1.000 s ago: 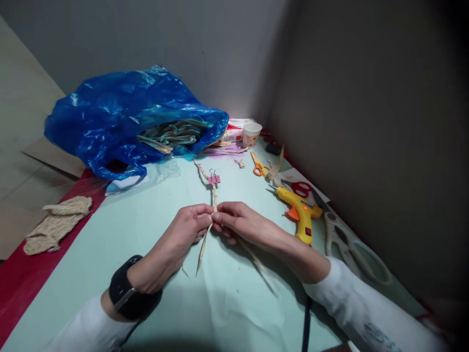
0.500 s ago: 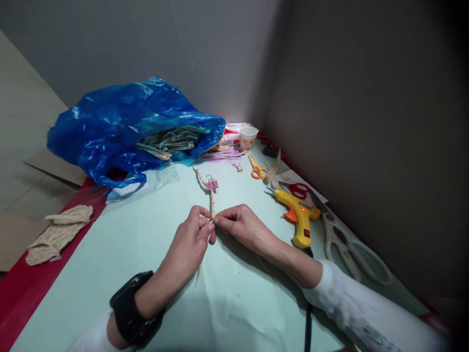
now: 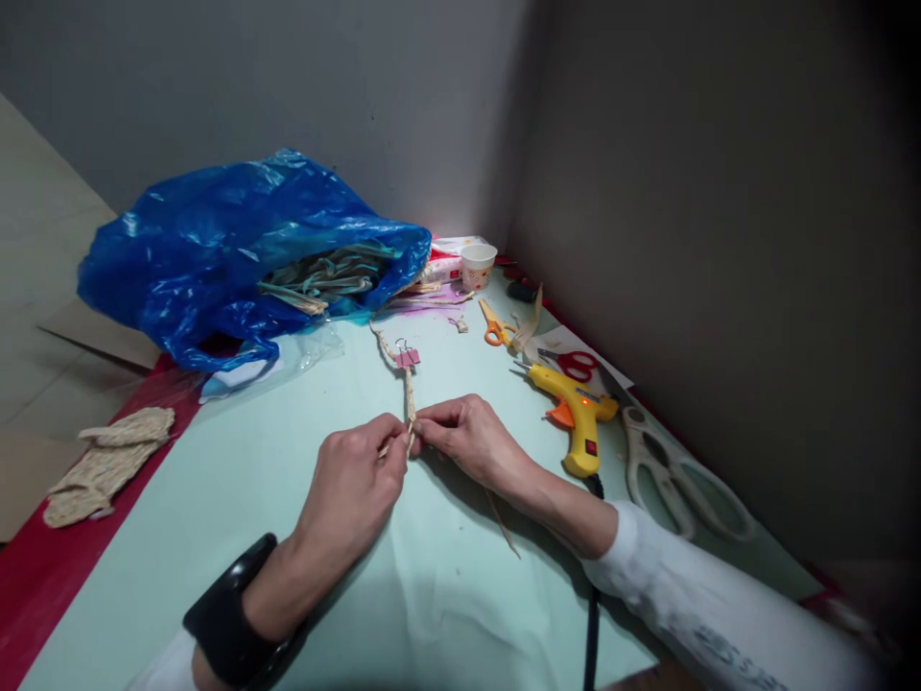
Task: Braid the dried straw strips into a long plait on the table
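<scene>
A pale braided cord of straw-like strands [image 3: 410, 389] runs down the table from a pink binder clip [image 3: 407, 358] that grips it farther up. At its near end, my left hand [image 3: 364, 470] pinches strands between thumb and fingers. Just to the right, my right hand [image 3: 467, 437] pinches the cord at the same spot, its fingertips almost touching the left ones. One loose strand [image 3: 504, 526] trails from under my right hand toward me. The exact crossing of the strands is hidden by my fingertips.
A blue plastic bag [image 3: 237, 240] full of dried strands lies at the back left. Woven straw slippers [image 3: 107, 465] rest on the red left edge. To the right are a yellow glue gun [image 3: 581, 413], large scissors [image 3: 666, 470], red scissors [image 3: 576, 365], orange scissors [image 3: 495, 326] and a paper cup [image 3: 478, 267].
My left hand has turned and shifted slightly left, its fingers pulling aside from the cord. My right hand keeps its pinch. The whole view has shifted a little.
</scene>
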Action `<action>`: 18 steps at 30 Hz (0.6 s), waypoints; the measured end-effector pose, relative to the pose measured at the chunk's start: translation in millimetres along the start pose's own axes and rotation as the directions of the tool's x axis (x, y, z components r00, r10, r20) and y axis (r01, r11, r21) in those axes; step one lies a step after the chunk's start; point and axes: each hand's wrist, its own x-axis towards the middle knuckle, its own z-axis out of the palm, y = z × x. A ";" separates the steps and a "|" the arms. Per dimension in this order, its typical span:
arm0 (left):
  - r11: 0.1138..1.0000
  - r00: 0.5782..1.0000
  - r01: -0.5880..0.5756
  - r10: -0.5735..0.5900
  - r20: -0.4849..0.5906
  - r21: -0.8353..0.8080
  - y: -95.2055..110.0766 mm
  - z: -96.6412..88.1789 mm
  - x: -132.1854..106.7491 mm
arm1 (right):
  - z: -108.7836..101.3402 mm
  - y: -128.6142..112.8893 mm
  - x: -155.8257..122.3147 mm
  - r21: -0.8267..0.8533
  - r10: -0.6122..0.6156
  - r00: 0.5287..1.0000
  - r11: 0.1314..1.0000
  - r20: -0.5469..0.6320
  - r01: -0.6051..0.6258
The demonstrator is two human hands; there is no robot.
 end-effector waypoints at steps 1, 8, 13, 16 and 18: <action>1.000 1.000 -0.006 0.006 -0.012 -0.019 1.8 3.1 -2.6 | -0.3 -1.1 -0.2 0.054 0.015 1.000 0.998 0.008 -0.016; 0.883 0.936 -0.301 0.346 -0.064 0.360 5.2 34.3 -19.6 | 0.8 -1.5 1.8 0.523 0.147 0.983 0.833 0.108 -0.182; 0.842 0.922 -0.360 0.388 0.013 0.403 9.5 29.6 -25.9 | -0.4 -0.7 1.7 0.492 0.149 0.983 0.851 0.105 -0.182; 0.953 0.953 -0.250 0.273 -0.133 0.170 10.2 8.7 -18.2 | -1.5 -2.7 0.6 0.462 0.136 0.985 0.870 0.106 -0.170; 0.996 0.969 -0.085 0.088 -0.231 0.022 6.2 -3.4 -5.7 | -1.5 -4.0 0.0 0.447 0.126 0.987 0.881 0.096 -0.156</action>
